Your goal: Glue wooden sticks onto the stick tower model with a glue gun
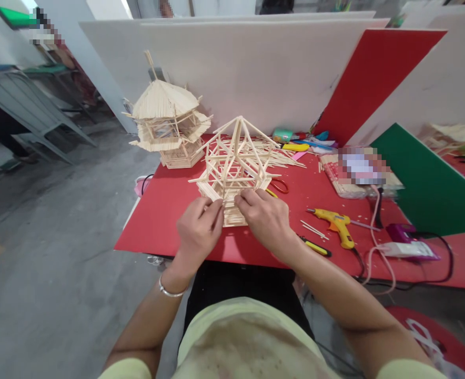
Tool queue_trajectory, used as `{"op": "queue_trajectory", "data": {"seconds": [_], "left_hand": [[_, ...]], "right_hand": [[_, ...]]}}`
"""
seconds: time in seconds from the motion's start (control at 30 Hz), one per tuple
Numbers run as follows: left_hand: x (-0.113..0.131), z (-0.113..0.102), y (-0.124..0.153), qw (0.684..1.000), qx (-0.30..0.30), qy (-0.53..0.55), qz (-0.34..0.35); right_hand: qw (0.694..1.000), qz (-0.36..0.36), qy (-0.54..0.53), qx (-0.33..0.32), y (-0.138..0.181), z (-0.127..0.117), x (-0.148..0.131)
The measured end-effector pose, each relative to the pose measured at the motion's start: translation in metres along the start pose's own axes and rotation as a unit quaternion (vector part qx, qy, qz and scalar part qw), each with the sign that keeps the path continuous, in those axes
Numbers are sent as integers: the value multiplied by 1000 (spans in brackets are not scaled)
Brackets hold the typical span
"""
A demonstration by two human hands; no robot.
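An open-framed pagoda model of thin wooden sticks (pixel 238 152) stands upright on the red tabletop in front of me. Both hands are at its near side, at the height of the lower eave. My left hand (pixel 201 226) is closed in a pinch at the front left edge of the model. Just to the right of it, my right hand (pixel 264 215) is closed too, fingertips bent down against the front edge. Whatever lies between the fingers is too small or hidden to make out. The model's stick base shows below and between the hands.
A second pagoda model (pixel 167 123) with a covered roof stands back left. Loose sticks (pixel 283 155) lie behind the frame. To the right are a yellow glue gun (pixel 337 223), a yellow-black cutter (pixel 315 246), red-handled pliers (pixel 280 185) and cables. White boards (pixel 236 73) rise behind.
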State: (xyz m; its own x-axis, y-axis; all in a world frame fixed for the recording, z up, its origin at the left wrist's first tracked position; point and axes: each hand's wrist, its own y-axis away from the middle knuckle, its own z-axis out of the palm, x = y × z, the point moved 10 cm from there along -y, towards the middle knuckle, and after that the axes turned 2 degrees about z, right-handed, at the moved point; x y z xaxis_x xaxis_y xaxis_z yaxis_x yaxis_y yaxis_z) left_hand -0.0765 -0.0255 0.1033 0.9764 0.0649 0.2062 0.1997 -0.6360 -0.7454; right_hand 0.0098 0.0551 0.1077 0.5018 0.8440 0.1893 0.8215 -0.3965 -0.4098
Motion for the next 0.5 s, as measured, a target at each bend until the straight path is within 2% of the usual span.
{"op": "queue_trajectory", "data": {"seconds": [0.1,0.17,0.3,0.4,0.5], "left_hand": [[22,11,-12,992,-51,-81,87],[28,17,-20,984,-79,-113,112],[34,23,-29,977,-110,-117,137],[46,26,-31,971,-117,-115,173],[58,33,-32,964,-124,-110,205]], "right_hand": [[999,9,-27,45,7,-6,4],[993,34,-62,94,16,-16,14],[962,148,-150,176,46,-25,52],[942,203,-186,190,63,-14,68],[939,214,-202,179,67,-1,69]]}}
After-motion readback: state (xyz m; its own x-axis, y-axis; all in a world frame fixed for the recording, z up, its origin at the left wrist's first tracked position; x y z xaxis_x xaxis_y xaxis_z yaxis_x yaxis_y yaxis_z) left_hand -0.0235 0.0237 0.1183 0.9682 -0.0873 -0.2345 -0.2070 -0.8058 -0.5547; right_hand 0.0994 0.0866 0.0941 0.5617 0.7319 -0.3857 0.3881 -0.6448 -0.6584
